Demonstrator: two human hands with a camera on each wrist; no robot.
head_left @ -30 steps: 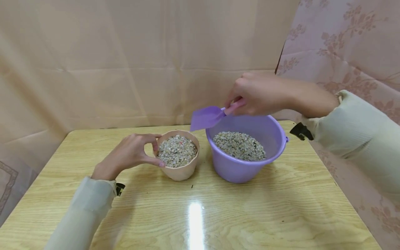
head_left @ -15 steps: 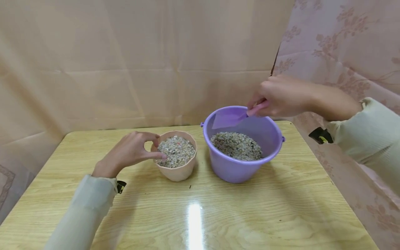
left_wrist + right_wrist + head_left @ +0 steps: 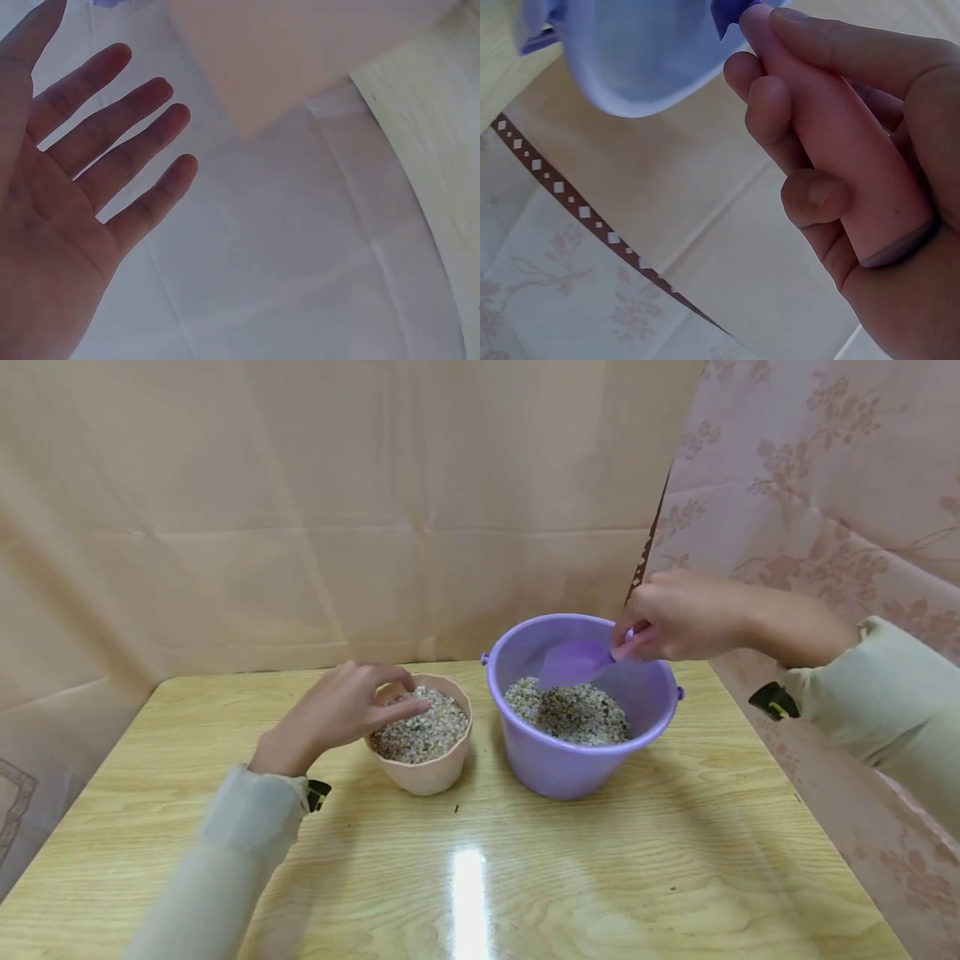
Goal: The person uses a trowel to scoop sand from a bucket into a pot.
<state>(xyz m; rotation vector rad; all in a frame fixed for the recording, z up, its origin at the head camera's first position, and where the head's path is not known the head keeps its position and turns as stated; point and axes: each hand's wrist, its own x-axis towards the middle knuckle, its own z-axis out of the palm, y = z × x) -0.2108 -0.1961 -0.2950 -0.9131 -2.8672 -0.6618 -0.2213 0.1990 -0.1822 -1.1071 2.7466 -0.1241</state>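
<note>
My left hand (image 3: 341,714) is over the left side of a peach-coloured pot (image 3: 429,778) filled with small gravel (image 3: 435,731). Its fingers are spread and fairly straight in the left wrist view, with nothing in the palm. With my right hand (image 3: 675,618) I grip the pink handle (image 3: 847,157) of a small shovel (image 3: 573,665). The shovel's purple blade reaches down inside a purple bucket (image 3: 555,770), close above the gravel (image 3: 585,718) lying there. In the right wrist view the fingers wrap round the handle, and most of the blade is out of frame.
Pot and bucket stand side by side on a wood-grain table (image 3: 360,877), near its back edge. A beige curtain (image 3: 300,527) hangs behind, and a floral pink cloth (image 3: 810,527) covers the right side. A small dark speck lies in front of the pot.
The shovel has moved right from beside the pot's rim and down into the bucket. My left hand has let go of the pot's rim and shifted right over the gravel.
</note>
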